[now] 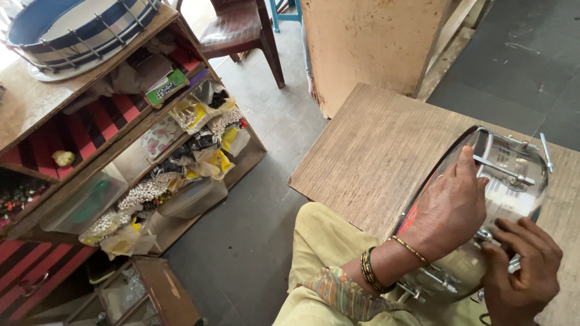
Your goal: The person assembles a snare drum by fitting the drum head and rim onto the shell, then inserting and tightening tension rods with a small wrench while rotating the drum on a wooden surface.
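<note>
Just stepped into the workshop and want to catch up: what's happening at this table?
A seated person is working on a shiny metal drum tipped on its side at the edge of a wooden table. The left hand presses on the shell near a tension rod, while the right hand grips the hardware at the lower rim. A blue drum rests on the shelf unit nearby.

1. On the upper shelf to my far left lies a flat green box [167, 87] with a white label on its face.
2. Below it, to the right, sit clear plastic packets [194, 112] with yellow contents.
3. Lower and left, bags of white beads [142, 193] rest beside yellow packets [219, 162].
</note>
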